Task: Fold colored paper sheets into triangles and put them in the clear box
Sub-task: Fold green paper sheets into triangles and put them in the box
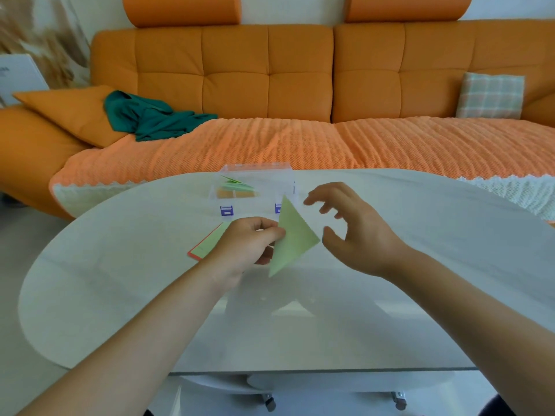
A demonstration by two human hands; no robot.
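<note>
My left hand [249, 246] pinches a light green paper folded into a triangle [292, 240], held above the white table. My right hand [351, 228] hovers just right of the triangle with fingers spread and loosely curved, touching nothing. Behind them stands the clear box [279, 175] with purple latches, near the table's far edge. It holds green folded triangles [234, 183] and orange paper [235, 193]. A small stack of flat sheets [207, 243], green on top with a red one beneath, lies on the table, partly hidden by my left hand.
The white oval table [120, 280] fills the foreground. An orange sofa [270, 85] runs behind it, with a green cloth [150, 117] and a checked cushion [489, 96] on it.
</note>
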